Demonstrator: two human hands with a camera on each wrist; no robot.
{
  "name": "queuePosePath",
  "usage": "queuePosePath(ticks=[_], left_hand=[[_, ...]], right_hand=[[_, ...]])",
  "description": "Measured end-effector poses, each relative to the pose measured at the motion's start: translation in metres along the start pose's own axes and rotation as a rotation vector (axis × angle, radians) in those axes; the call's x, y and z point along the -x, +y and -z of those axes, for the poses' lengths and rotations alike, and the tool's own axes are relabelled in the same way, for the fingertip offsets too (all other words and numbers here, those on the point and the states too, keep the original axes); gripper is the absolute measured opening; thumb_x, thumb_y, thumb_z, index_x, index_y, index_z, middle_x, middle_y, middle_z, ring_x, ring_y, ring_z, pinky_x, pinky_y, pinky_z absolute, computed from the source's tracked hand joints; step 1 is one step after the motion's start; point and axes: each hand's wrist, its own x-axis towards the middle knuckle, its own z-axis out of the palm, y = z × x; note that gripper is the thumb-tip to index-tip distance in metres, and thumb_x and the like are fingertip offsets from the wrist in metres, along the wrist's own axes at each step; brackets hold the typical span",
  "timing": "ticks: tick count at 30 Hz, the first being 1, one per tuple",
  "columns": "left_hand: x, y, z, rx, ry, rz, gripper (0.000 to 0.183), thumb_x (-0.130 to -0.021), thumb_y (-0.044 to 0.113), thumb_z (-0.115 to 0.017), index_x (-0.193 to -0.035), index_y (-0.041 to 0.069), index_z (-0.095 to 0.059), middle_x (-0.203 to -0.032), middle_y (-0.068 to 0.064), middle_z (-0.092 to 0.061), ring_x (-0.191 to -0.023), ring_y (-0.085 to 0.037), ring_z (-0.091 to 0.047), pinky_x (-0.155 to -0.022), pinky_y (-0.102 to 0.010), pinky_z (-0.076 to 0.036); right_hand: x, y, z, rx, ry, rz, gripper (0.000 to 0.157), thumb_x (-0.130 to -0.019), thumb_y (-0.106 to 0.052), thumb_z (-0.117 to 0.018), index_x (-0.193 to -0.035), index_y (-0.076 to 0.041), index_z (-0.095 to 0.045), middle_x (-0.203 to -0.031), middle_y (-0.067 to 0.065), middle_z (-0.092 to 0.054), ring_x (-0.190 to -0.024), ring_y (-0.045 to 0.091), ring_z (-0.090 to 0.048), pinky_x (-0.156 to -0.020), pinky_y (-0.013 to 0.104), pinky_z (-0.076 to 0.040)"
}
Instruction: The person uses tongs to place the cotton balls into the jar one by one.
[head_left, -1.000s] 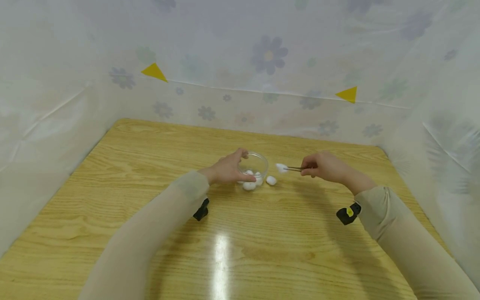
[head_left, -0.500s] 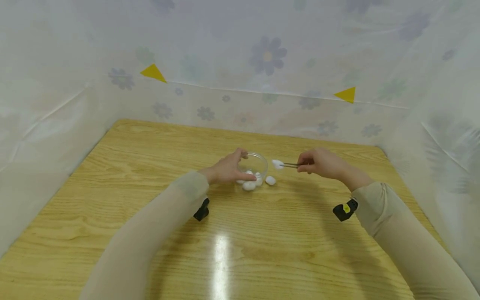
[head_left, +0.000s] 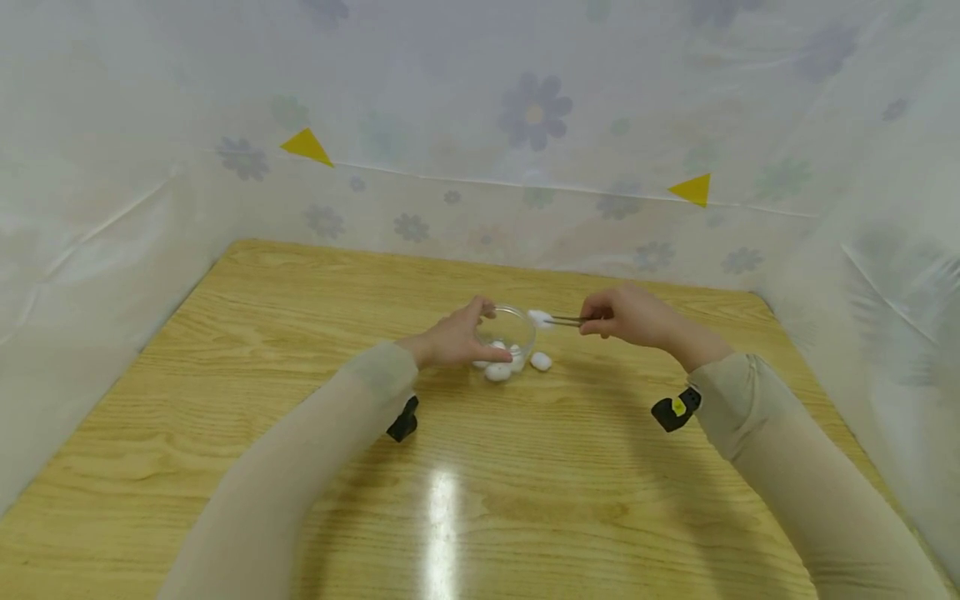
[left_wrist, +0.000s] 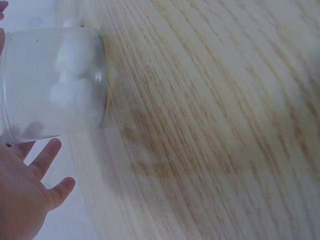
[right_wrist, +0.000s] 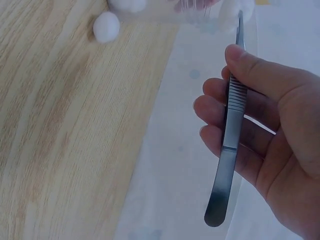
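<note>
My left hand (head_left: 450, 337) holds a clear jar (left_wrist: 30, 85) by its side, thumb in front and fingers behind. Several white cotton balls (left_wrist: 75, 57) lie in the bottom of the upright jar. Tweezers (right_wrist: 231, 132) are pinched between the thumb and fingers of my right hand (head_left: 633, 315), their ridged grip under the thumb. Another cotton ball (head_left: 539, 319) is caught in the tweezer tips, level with the jar's rim and at its right side. On the table just right of the jar sits a loose cotton ball (head_left: 541, 361).
The wood-grain table (head_left: 525, 475) extends in front of both arms. White flowered sheeting (head_left: 465, 100) rises behind it and at both sides, with two yellow triangles (head_left: 307, 146) stuck on the back. A black wrist camera (head_left: 677, 408) hangs below the right wrist.
My right hand has moved left and slightly up, bringing the tweezers and their cotton ball from a gap right of the jar to its rim. My left hand and the jar stay put.
</note>
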Motion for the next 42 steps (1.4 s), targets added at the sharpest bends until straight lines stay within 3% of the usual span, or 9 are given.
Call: queuePosePath(ticks=[14,42], left_hand=[[0.002,0.003,-0.001,-0.012,0.002,0.021,0.088,-0.078,0.048,-0.072,-0.143,0.017,-0.022,-0.148,-0.002,-0.031,-0.139,-0.024,-0.029,-0.108,-0.046,-0.034],[-0.001,0.004,-0.003,-0.016,0.005,0.024,0.089,-0.077,0.048,-0.072,-0.143,0.015,-0.022,-0.147,-0.003,-0.033,-0.139,-0.026,-0.03,-0.109,-0.044,-0.034]], right_hand=[[-0.018,-0.013,-0.002,0.048,-0.036,-0.008,0.01,-0.091,-0.023,-0.061,-0.087,-0.016,-0.067,-0.078,-0.001,-0.064,-0.066,0.01,-0.057,-0.06,0.029,-0.047],[-0.027,-0.025,-0.007,-0.004,-0.074,0.01,0.011,-0.088,-0.02,-0.065,-0.091,-0.009,-0.068,-0.078,0.002,-0.066,-0.065,0.011,-0.058,-0.063,0.03,-0.05]])
